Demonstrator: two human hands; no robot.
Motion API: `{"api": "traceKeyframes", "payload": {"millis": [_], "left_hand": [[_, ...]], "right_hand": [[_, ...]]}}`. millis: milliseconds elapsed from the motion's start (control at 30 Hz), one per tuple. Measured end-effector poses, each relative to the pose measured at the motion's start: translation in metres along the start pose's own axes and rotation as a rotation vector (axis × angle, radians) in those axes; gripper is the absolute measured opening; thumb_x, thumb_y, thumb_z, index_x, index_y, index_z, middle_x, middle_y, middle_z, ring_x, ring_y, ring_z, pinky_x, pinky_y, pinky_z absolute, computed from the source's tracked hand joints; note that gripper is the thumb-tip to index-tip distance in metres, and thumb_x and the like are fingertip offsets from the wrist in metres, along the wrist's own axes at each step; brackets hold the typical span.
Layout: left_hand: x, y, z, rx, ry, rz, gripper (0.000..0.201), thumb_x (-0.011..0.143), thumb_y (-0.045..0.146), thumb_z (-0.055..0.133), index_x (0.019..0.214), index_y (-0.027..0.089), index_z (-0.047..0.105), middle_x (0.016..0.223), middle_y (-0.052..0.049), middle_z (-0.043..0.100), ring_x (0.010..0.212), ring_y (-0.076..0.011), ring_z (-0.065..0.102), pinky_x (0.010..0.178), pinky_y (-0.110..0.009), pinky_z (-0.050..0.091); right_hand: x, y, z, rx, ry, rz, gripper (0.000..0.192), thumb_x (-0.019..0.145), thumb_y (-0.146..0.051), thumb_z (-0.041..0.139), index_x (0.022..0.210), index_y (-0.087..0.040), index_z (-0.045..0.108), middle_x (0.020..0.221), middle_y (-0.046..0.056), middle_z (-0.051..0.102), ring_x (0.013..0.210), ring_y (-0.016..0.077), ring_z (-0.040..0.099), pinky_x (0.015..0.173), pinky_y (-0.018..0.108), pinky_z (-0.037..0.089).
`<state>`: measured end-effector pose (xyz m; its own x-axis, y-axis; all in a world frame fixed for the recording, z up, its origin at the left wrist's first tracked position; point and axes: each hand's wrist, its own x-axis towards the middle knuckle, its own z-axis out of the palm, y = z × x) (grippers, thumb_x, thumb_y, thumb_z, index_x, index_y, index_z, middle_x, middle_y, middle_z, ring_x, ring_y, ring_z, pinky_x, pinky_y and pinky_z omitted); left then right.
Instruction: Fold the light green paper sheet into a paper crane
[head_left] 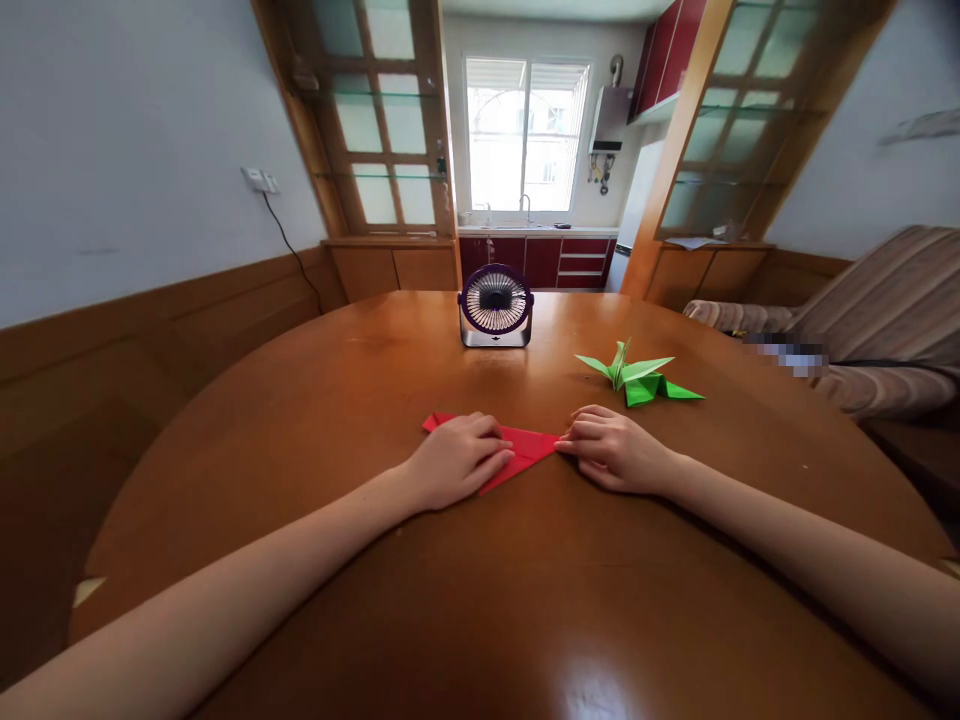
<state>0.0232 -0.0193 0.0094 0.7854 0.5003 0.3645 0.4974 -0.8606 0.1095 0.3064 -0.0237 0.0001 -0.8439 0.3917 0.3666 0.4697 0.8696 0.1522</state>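
Note:
A folded piece of red origami paper [534,448] lies on the wooden table in front of me, narrowing to a point at its right end. My left hand [463,460] rests across its middle, with the fingers laid over the paper and hiding part of it. At the right tip, my right hand [611,448] pinches the corner between thumb and fingers. Just beyond my right hand are a light green paper crane [626,370] with spread wings and a darker green folded paper piece [651,389], overlapping in this view.
A small round desk fan [496,305] stands near the far edge of the oval wooden table [337,400]. To the right is a striped sofa [877,300]. Wooden cabinets flank the kitchen opening behind. A black cord [285,235] hangs from the left wall.

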Motion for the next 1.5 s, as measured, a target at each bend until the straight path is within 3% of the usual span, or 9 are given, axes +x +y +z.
{"api": "traceKeyframes", "payload": {"millis": [167,333,500,633,833,1200,1400,1500], "left_hand": [[-0.025,-0.047,-0.020,-0.159,0.018,-0.080,0.031,0.096,0.032,0.043,0.112,0.023,0.067,0.120,-0.007,0.062,0.111,-0.0199,0.057,0.097,-0.036,0.044],[-0.041,-0.072,-0.030,-0.320,-0.068,-0.060,0.029,0.089,0.026,0.053,0.115,0.023,0.066,0.120,-0.008,0.064,0.110,-0.0192,0.060,0.095,-0.034,0.047],[-0.043,-0.076,-0.032,-0.292,-0.078,-0.060,0.038,0.079,0.014,0.057,0.114,0.023,0.066,0.124,-0.007,0.063,0.112,-0.0202,0.059,0.097,-0.036,0.047],[-0.044,-0.085,-0.027,-0.228,-0.034,-0.080,0.036,0.082,0.011,0.050,0.113,0.021,0.066,0.121,-0.006,0.064,0.110,-0.0181,0.060,0.097,-0.033,0.048],[-0.042,-0.092,-0.017,-0.242,0.047,-0.080,0.024,0.093,0.025,0.048,0.104,0.022,0.069,0.110,-0.004,0.068,0.102,-0.0160,0.063,0.090,-0.031,0.050],[-0.031,-0.094,-0.008,-0.381,0.126,-0.263,0.030,0.086,0.038,0.059,0.112,0.023,0.064,0.099,-0.004,0.064,0.086,-0.0151,0.061,0.082,-0.031,0.051],[-0.030,-0.087,-0.007,-0.200,0.197,-0.284,0.025,0.086,0.042,0.060,0.079,0.018,0.066,0.084,-0.004,0.062,0.077,-0.0151,0.058,0.071,-0.028,0.049],[-0.033,-0.080,-0.006,-0.020,0.174,-0.221,0.032,0.092,0.041,0.051,0.080,0.018,0.069,0.080,-0.005,0.066,0.079,-0.0175,0.060,0.074,-0.031,0.049]], "right_hand": [[-0.001,0.001,0.002,0.024,0.041,-0.004,0.033,0.084,-0.015,0.047,0.111,-0.023,0.065,0.091,0.005,0.068,0.089,0.0204,0.061,0.100,0.049,0.042],[0.000,0.001,0.003,-0.003,0.050,0.024,0.035,0.082,-0.013,0.049,0.112,-0.022,0.065,0.095,0.006,0.069,0.095,0.0211,0.062,0.105,0.051,0.039],[0.003,-0.001,0.002,-0.012,0.063,0.043,0.035,0.079,-0.011,0.050,0.109,-0.021,0.066,0.100,0.007,0.069,0.106,0.0225,0.060,0.106,0.052,0.038],[0.003,-0.001,0.002,0.002,0.086,0.055,0.031,0.080,-0.012,0.051,0.106,-0.019,0.066,0.106,0.009,0.066,0.107,0.0223,0.059,0.104,0.049,0.041],[0.001,0.001,0.004,0.022,0.089,0.053,0.030,0.081,-0.013,0.050,0.106,-0.018,0.066,0.104,0.009,0.066,0.105,0.0220,0.059,0.104,0.049,0.041],[0.001,0.002,0.007,0.067,0.085,0.062,0.030,0.081,-0.011,0.050,0.105,-0.018,0.066,0.103,0.010,0.065,0.104,0.0233,0.058,0.097,0.047,0.046],[0.001,0.001,0.007,0.072,0.080,0.065,0.029,0.082,-0.012,0.049,0.105,-0.017,0.066,0.103,0.011,0.065,0.104,0.0238,0.058,0.094,0.046,0.047],[0.001,0.001,0.006,0.072,0.076,0.071,0.029,0.082,-0.012,0.049,0.105,-0.016,0.067,0.103,0.012,0.064,0.104,0.0243,0.058,0.092,0.045,0.048]]}}
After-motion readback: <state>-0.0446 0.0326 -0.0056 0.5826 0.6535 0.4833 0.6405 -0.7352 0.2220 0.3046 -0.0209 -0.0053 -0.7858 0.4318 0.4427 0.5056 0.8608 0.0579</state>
